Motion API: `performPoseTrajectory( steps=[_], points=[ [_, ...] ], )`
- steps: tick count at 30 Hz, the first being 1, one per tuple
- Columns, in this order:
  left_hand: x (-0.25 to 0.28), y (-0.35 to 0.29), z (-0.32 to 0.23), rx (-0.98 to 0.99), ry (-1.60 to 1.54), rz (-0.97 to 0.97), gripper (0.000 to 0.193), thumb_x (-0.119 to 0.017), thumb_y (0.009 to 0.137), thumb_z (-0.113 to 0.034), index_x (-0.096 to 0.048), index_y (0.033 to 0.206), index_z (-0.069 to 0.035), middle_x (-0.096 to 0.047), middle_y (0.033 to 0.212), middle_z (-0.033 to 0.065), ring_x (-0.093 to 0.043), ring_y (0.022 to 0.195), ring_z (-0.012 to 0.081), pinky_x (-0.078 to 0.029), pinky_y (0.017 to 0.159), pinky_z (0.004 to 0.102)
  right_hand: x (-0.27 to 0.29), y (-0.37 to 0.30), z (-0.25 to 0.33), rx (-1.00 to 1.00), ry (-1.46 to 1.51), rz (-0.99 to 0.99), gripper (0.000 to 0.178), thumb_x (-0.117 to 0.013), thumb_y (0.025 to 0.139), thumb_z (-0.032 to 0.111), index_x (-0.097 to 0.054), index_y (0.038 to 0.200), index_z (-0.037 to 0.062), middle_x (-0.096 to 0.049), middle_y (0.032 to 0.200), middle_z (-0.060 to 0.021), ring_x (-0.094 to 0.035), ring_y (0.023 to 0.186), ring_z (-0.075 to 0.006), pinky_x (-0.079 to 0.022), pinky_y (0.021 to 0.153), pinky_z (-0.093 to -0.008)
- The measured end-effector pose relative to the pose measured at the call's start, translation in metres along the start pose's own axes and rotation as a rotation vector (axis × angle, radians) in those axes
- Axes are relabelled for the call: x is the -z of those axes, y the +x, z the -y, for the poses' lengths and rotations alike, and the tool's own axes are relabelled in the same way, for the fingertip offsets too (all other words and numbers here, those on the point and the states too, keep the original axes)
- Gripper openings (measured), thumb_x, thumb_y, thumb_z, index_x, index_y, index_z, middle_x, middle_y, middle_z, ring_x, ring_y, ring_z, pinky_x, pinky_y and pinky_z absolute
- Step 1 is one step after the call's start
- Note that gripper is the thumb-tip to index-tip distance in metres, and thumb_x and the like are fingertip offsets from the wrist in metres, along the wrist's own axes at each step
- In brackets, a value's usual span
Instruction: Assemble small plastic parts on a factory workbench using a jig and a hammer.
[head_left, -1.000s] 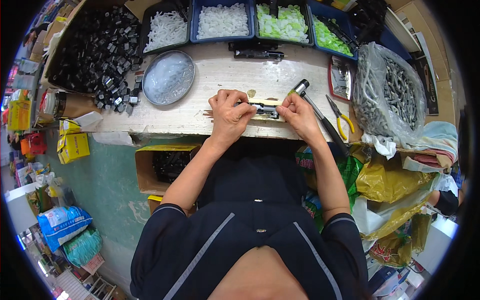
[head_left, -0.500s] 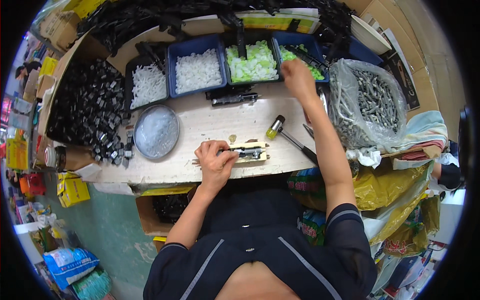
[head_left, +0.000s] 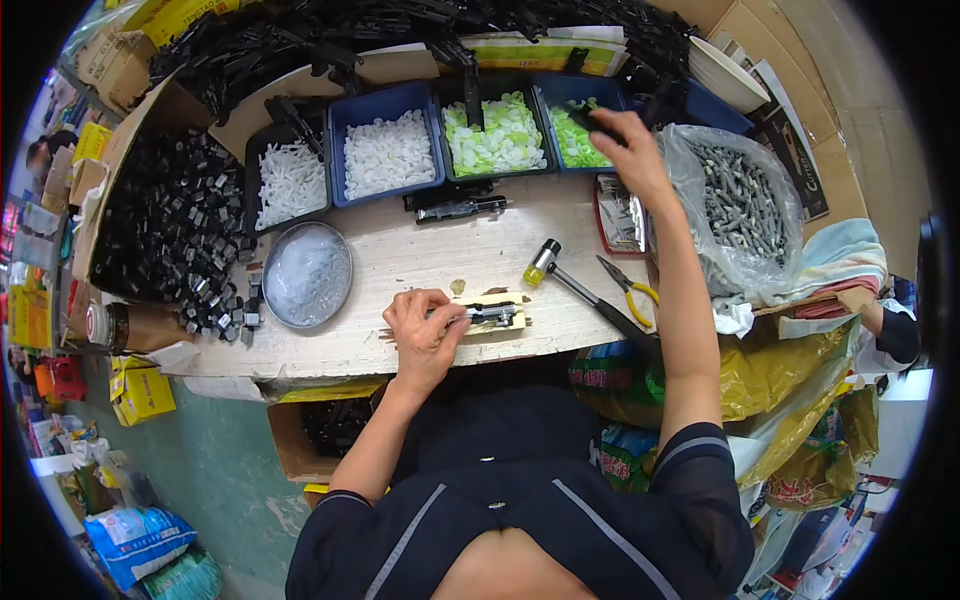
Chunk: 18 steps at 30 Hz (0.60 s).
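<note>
At the near edge of the pale worktable (head_left: 400, 250), the left hand (head_left: 420, 328) has its thumb and curled fingers clamped on the left end of a black-and-silver assembly (head_left: 492, 314), which lies along a cream-coloured block (head_left: 518, 318). Right of the block lies a hammer (head_left: 618, 317), its black handle slanting toward the table's front edge, and just beyond the handle a pair of yellow-handled pliers (head_left: 628, 284). To the left, a round metal dish (head_left: 349, 277) rests near loose black blocks (head_left: 213, 285). Farther in, a red-rimmed tray (head_left: 601, 222) sits beside a clear plastic bag (head_left: 685, 160) of grey parts, and another black assembly (head_left: 460, 210) lies before the row of bins.

The right hand (head_left: 632, 155) is over the rightmost blue bin (head_left: 545, 120), which contains green pieces; its fingers reach leftward at a dark piece (head_left: 590, 118), and whether they grip it I cannot tell. Three more bins stand leftward, with green-and-white discs (head_left: 497, 135), white discs (head_left: 390, 152) and white sticks (head_left: 292, 185). Behind them black parts (head_left: 390, 40) are heaped.
</note>
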<state>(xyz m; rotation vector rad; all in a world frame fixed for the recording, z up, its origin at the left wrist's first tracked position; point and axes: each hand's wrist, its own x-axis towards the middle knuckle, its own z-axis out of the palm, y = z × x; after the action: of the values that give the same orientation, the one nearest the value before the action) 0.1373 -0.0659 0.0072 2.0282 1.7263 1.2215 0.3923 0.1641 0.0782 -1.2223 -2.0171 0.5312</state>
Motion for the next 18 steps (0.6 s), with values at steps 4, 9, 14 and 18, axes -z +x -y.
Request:
performPoseTrajectory(
  steps=[4, 9, 14, 18],
  points=[
    [0.009, 0.012, -0.015, -0.048, -0.002, -0.128, 0.051, -0.072, 0.067, -0.021, -0.054, 0.113, -0.008, -0.050, 0.104, 0.0087, -0.045, 0.089, 0.0219, -0.029, 0.079, 0.0352, -0.011, -0.052, 0.073, 0.141, 0.212, 0.443, 0.029, -0.068, 0.073, 0.012, -0.060, 0.098, 0.0003, -0.057, 0.086, -0.0089, -0.055, 0.079, -0.0202, -0.044, 0.071, -0.0284],
    [0.012, 0.024, -0.031, -0.081, 0.000, 0.010, 0.028, -0.061, 0.075, -0.005, -0.055, 0.103, -0.001, -0.058, 0.080, 0.0101, -0.051, 0.073, 0.0266, -0.038, 0.068, 0.0346, -0.033, -0.102, 0.114, -0.056, 0.600, 0.382, 0.048, -0.071, 0.068, 0.002, -0.052, 0.111, 0.0017, -0.056, 0.090, -0.0028, -0.053, 0.082, -0.0111, -0.043, 0.075, -0.0234],
    [-0.014, -0.001, -0.038, -0.007, -0.094, -0.102, 0.023, -0.059, 0.078, -0.008, -0.052, 0.098, 0.003, -0.058, 0.072, 0.0139, -0.055, 0.064, 0.0295, -0.040, 0.060, 0.0370, -0.082, -0.135, 0.133, -0.347, 1.016, 0.049, 0.035, -0.067, 0.075, 0.006, -0.052, 0.105, -0.0005, -0.054, 0.090, -0.0017, -0.051, 0.078, -0.0080, -0.042, 0.069, -0.0201],
    [-0.016, -0.017, -0.041, -0.018, -0.217, 0.058, 0.035, -0.067, 0.073, -0.013, -0.053, 0.100, 0.004, -0.056, 0.078, 0.0146, -0.056, 0.075, 0.0291, -0.043, 0.062, 0.0373, -0.095, -0.149, 0.135, -0.118, 0.658, 0.027, 0.029, -0.062, 0.079, 0.011, -0.054, 0.104, -0.0018, -0.052, 0.092, -0.0085, -0.051, 0.083, -0.0165, -0.041, 0.073, -0.0269]
  ],
)
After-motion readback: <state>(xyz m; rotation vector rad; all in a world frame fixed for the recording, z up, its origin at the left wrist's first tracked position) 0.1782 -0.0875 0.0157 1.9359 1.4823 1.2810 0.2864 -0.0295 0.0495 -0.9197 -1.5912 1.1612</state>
